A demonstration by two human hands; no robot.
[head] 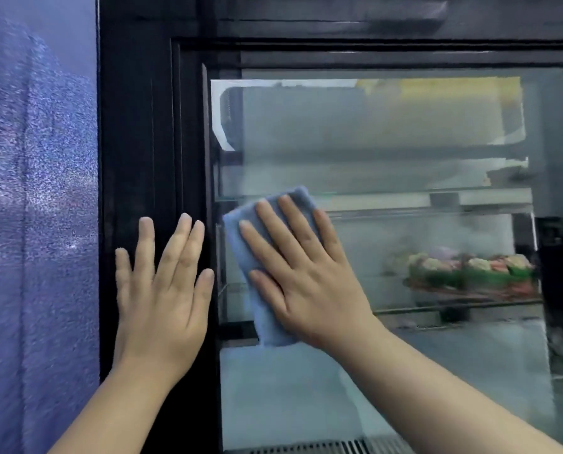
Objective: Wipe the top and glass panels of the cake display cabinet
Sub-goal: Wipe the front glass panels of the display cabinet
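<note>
The cake display cabinet has a black frame (136, 158) and a large glass panel (388, 152) that looks hazy in places. My right hand (303, 273) lies flat with straight fingers on a folded blue cloth (240, 244), pressing it against the glass near the panel's left edge. My left hand (162, 290) rests open and flat on the black frame just left of the glass, fingers pointing up. The cloth shows above and below my right hand.
Behind the glass, shelves hold a decorated cake (470, 273) at the right. A blue speckled wall (34, 224) stands left of the cabinet. A vent grille (322, 448) runs along the bottom.
</note>
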